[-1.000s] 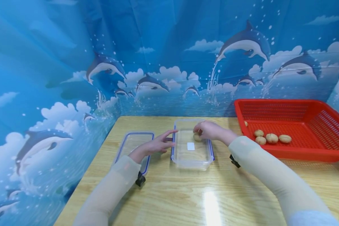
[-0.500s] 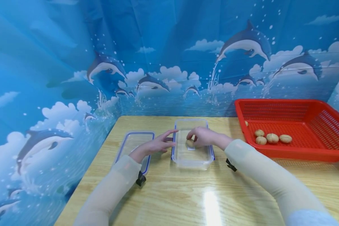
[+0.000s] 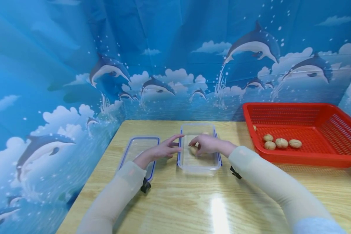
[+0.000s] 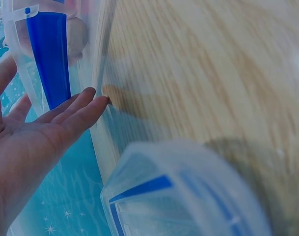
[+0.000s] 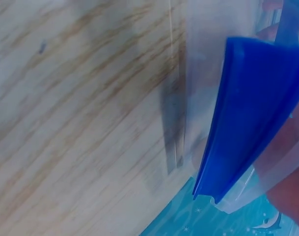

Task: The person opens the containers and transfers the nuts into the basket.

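A clear plastic box (image 3: 197, 168) with blue side clips stands on the table in the middle of the head view. Inside it, my right hand (image 3: 209, 144) pinches a walnut (image 3: 193, 149) between thumb and fingers, low in the box. Behind that hand, a second pale brown round shape (image 3: 205, 133) shows at the far end of the box, partly hidden. My left hand (image 3: 162, 150) has its fingers spread and stretched to the box's left side. In the left wrist view its fingertips lie beside a blue clip (image 4: 48, 54). Another blue clip (image 5: 252, 113) partly covers the right hand.
A blue-edged clear lid (image 3: 143, 143) lies left of the box, partly under my left forearm. At the right stands a red basket (image 3: 304, 159) with several walnuts (image 3: 281, 143) in it. A dolphin-printed backdrop (image 3: 169, 58) rises behind the table.
My right hand has moved left and nearer within the box, carrying the walnut with it. The pale round shape at the far end has come into view. My left hand has stayed still.
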Tool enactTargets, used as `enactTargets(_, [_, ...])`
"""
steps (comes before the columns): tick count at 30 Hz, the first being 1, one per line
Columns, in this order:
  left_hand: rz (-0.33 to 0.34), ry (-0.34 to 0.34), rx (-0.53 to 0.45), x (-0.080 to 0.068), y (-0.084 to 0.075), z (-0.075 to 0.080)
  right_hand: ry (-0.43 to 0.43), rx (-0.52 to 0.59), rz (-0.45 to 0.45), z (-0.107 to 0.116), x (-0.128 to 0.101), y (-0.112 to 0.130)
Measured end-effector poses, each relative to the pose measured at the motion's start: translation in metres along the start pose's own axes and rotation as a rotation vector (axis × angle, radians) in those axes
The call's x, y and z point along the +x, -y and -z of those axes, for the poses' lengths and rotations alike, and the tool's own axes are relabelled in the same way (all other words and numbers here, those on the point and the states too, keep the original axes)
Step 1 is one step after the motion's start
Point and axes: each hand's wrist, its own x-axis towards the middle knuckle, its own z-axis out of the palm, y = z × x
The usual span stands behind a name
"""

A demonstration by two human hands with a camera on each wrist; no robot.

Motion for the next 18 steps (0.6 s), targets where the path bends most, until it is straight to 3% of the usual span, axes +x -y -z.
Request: enactTargets(18, [-0.009,0.011,0.002,-0.001,-0.0008,-0.0003,0.001,0.0,0.025,-0.0012,0.0015,0.0005])
